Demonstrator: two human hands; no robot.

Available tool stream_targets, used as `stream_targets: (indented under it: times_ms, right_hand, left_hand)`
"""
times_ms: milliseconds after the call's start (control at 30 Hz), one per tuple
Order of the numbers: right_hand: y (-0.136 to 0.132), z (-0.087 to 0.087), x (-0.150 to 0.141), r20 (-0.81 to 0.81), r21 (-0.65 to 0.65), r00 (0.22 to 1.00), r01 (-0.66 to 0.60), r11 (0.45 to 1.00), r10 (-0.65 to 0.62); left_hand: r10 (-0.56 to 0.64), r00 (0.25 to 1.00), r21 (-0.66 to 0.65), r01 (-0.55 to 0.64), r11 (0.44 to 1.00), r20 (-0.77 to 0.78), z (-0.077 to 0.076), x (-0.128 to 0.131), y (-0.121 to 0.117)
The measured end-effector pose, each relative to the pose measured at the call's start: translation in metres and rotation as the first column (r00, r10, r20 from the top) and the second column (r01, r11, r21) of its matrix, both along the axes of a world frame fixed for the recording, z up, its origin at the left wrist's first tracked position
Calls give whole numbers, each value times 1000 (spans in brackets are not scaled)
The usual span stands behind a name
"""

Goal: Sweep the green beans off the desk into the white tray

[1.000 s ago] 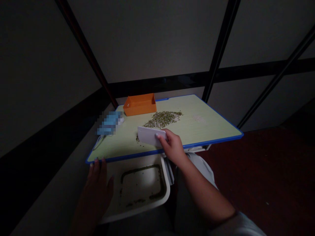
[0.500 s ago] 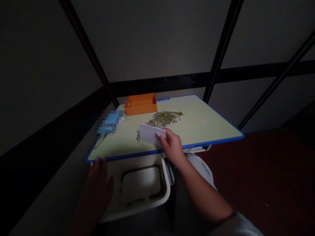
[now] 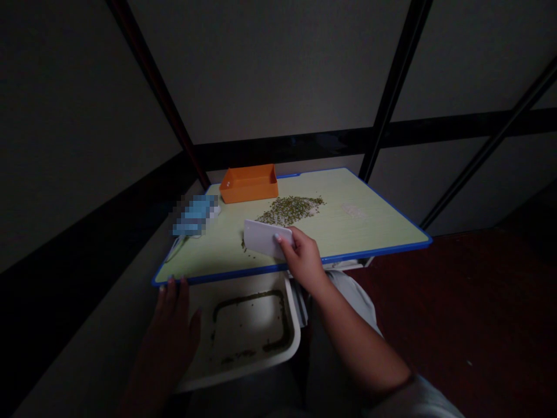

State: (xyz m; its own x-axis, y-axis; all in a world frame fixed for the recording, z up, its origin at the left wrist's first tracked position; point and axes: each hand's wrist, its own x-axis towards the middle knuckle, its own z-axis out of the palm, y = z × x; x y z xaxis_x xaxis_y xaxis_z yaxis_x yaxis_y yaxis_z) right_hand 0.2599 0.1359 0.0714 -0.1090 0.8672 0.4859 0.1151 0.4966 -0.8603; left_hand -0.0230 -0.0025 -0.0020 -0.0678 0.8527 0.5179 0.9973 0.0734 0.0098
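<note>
My right hand grips a flat white scraper by its right end, the thumb on its near face. The scraper stands tilted on the pale green tabletop, at the near edge of a spread of small green beans. A few stray beans lie left of the scraper. Fingers extended, my left hand rests at the table's blue front edge, by the left corner. Below that edge is a white plastic bin, with more beans lying along the borders of its floor.
An orange open box stands at the table's back left. Left of it lies a blurred-out blue item with a white cord. Small pale bits are scattered on the right of the tabletop. Dark panelled walls rise behind and to the left.
The scraper in my right hand has shifted very slightly to the left. My left hand keeps its place at the table edge.
</note>
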Motion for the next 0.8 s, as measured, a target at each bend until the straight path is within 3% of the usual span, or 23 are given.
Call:
stream_targets:
  times_ms: [800]
  right_hand:
    - [-1,-1,1,-15,-19,999,-43,999,43]
  left_hand:
    - [24,1000,-7,-24,1000,-4,1,2,0]
